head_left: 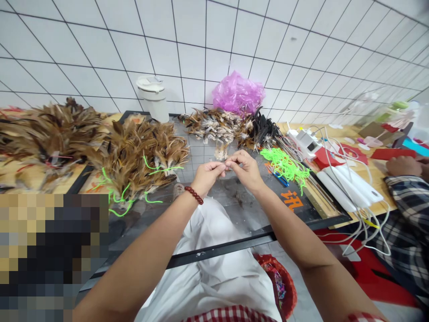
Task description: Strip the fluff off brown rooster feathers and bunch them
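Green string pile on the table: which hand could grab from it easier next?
Probably the right hand: the green string pile lies on its side, nearer to it than to the left hand. Both look busy pinching, though.

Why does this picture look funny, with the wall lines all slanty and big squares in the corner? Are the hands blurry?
Head view: the wall's lines slant and fan out, probably from a wide lens; blocky squares hide the lower left corner; the left hand and right hand look fairly clear, but anything between their fingertips is too tiny to tell.
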Demonstrator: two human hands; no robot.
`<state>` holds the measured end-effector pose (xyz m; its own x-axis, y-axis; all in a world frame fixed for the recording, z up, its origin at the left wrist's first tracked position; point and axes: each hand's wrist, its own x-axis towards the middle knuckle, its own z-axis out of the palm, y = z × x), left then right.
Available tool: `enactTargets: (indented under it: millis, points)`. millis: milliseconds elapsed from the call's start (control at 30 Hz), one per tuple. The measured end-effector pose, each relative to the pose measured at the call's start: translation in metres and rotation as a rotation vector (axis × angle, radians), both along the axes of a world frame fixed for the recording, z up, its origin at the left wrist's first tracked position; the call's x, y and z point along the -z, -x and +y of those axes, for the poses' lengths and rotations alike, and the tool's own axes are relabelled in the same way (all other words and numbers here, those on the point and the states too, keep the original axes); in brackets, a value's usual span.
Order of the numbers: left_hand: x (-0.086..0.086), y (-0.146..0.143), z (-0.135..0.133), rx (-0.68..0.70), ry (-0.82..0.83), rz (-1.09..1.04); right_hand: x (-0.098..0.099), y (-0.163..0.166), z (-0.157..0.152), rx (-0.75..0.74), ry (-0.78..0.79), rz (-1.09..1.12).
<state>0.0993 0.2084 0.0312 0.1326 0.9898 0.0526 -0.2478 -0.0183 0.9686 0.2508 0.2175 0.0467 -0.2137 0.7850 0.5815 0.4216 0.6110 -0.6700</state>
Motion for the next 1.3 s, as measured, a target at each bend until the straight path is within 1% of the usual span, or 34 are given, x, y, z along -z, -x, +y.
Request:
enactTargets:
  millis: [67, 133, 200, 233, 333, 467, 533, 633, 700, 833, 900, 1000, 1100, 1167, 1200, 1300]
  points:
    - [0.000, 0.001, 0.001, -0.060, 0.023, -0.035, 0.003, -0.007, 0.005, 0.050, 0.037, -0.139]
    - [0.001, 0.002, 0.003, -0.115, 0.054, -0.083, 0.007, -0.016, 0.009, 0.095, 0.099, -0.365]
    - [0.001, 0.003, 0.004, -0.149, 0.077, -0.127, 0.010, -0.023, 0.013, 0.126, 0.155, -0.562]
    - [0.001, 0.003, 0.005, -0.158, 0.082, -0.142, 0.011, -0.025, 0.014, 0.138, 0.172, -0.623]
    - [0.002, 0.003, 0.005, -0.162, 0.081, -0.155, 0.011, -0.025, 0.013, 0.144, 0.181, -0.729]
    - [0.001, 0.002, 0.004, -0.160, 0.078, -0.155, 0.006, -0.016, 0.006, 0.144, 0.080, -0.838]
    - [0.001, 0.002, 0.005, -0.170, 0.091, -0.161, 0.001, -0.014, 0.003, 0.138, 0.026, -0.831]
    - [0.002, 0.001, 0.006, -0.207, 0.122, -0.177, -0.003, -0.015, 0.000, 0.135, -0.004, -0.784]
    - [0.003, 0.001, 0.006, -0.222, 0.133, -0.186, -0.002, -0.018, 0.002, 0.124, 0.011, -0.772]
    - [0.002, 0.001, 0.005, -0.215, 0.132, -0.184, 0.008, -0.016, 0.006, 0.119, 0.104, -0.809]
    - [0.001, 0.001, 0.005, -0.217, 0.124, -0.167, 0.011, -0.012, 0.006, 0.108, 0.110, -0.820]
    - [0.001, 0.002, 0.004, -0.218, 0.122, -0.118, 0.006, -0.007, 0.001, 0.086, 0.027, -0.819]
    - [0.003, 0.002, 0.004, -0.162, 0.128, -0.067, -0.001, -0.004, -0.005, 0.049, -0.097, -0.816]
    - [0.003, 0.001, 0.003, -0.114, 0.121, -0.044, -0.001, -0.003, -0.007, 0.039, -0.143, -0.761]
    - [0.004, 0.001, 0.003, -0.100, 0.118, -0.042, 0.000, -0.003, -0.008, 0.041, -0.143, -0.698]
    - [0.005, 0.002, 0.002, -0.098, 0.121, -0.059, 0.006, -0.001, -0.006, 0.039, -0.088, -0.438]
